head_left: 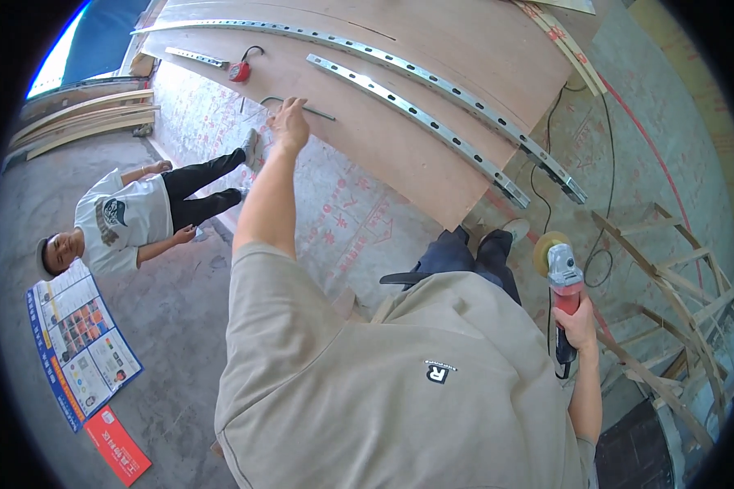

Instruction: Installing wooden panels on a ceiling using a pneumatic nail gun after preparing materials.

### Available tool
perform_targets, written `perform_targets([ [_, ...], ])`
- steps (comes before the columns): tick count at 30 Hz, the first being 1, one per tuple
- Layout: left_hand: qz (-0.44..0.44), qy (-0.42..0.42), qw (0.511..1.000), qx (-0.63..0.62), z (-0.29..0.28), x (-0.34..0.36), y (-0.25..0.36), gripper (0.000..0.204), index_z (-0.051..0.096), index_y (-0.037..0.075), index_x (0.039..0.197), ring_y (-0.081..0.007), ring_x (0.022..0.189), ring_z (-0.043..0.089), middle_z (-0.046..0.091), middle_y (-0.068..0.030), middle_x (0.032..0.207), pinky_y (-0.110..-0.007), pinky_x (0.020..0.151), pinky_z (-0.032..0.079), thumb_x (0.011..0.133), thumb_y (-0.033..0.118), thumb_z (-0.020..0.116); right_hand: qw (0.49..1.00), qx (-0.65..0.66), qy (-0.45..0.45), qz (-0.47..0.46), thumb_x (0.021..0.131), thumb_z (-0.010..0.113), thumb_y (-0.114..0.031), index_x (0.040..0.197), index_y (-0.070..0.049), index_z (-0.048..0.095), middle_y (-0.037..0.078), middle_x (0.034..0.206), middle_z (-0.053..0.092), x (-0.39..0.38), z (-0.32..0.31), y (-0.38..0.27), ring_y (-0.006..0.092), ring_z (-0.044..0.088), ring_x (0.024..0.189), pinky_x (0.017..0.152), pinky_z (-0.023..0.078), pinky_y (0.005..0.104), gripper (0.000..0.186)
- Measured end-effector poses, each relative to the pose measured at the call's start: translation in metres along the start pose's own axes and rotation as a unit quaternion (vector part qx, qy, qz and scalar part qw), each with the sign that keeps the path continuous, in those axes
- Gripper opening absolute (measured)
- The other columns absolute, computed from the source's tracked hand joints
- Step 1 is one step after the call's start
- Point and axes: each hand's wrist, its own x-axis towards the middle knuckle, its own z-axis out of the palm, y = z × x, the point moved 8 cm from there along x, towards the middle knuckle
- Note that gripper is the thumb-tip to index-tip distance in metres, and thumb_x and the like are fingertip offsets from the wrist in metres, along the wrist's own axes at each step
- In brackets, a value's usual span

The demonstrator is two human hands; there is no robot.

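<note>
My left arm stretches out over the edge of the wooden board surface. At its end, my left hand [289, 124] has its fingers bent around a thin grey metal rod [320, 113] with a curved end, hiding the rod's middle. Over on the right, my right hand [577, 324] grips an angle grinder [564, 281] by its red and black body. The grinder's round yellowish disc points up and away from me, apart from the board. Beyond my left hand lie a red tape measure [239, 72] with a black strap and a short slotted metal strip [196, 57].
Two long slotted steel channels [420, 118] lie across the board [367, 151], ends overhanging its right side. Black cables [610, 175] trail over the floor near a wooden frame [669, 269]. Another person [126, 220] stands at the left, near stacked timber strips [90, 118] and posters [86, 342].
</note>
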Motion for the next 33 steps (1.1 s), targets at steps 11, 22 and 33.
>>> perform_targets([
  [11, 0.141, -0.037, 0.988, -0.044, 0.015, 0.013, 0.008, 0.015, 0.070, 0.009, 0.102, -0.0376, 0.099, 0.065, 0.064, -0.0140, 0.106, -0.046, 0.085, 0.052, 0.089, 0.017, 0.067, 0.996, 0.010, 0.075, 0.054, 0.073, 0.077, -0.020, 0.126, 0.001, 0.056, 0.012, 0.108, 0.067, -0.017, -0.002, 0.021, 0.0247, 0.066, 0.095, 0.089, 0.051, 0.0371, 0.061],
  [22, 0.283, -0.027, 0.945, -0.161, 0.008, -0.078, 0.152, 0.016, 0.070, 0.009, 0.101, -0.0293, 0.105, 0.062, 0.065, -0.0082, 0.110, -0.044, 0.089, 0.045, 0.086, 0.016, 0.071, 0.976, 0.158, 0.143, 0.043, 0.076, 0.078, -0.023, 0.122, 0.000, 0.056, 0.008, 0.099, 0.066, -0.042, -0.010, -0.010, 0.0192, 0.066, 0.081, 0.076, 0.055, 0.0339, 0.056],
  [33, 0.092, -0.463, 0.620, -0.627, -0.030, -0.281, 0.317, 0.024, 0.069, 0.000, 0.104, -0.0112, 0.093, 0.060, 0.069, -0.0050, 0.098, -0.030, 0.085, 0.050, 0.097, 0.023, 0.068, 0.952, 0.257, 0.029, -0.164, 0.082, 0.077, -0.027, 0.110, -0.002, 0.062, 0.007, 0.090, 0.067, 0.010, -0.013, -0.174, 0.0149, 0.066, 0.079, 0.075, 0.053, 0.0293, 0.040],
])
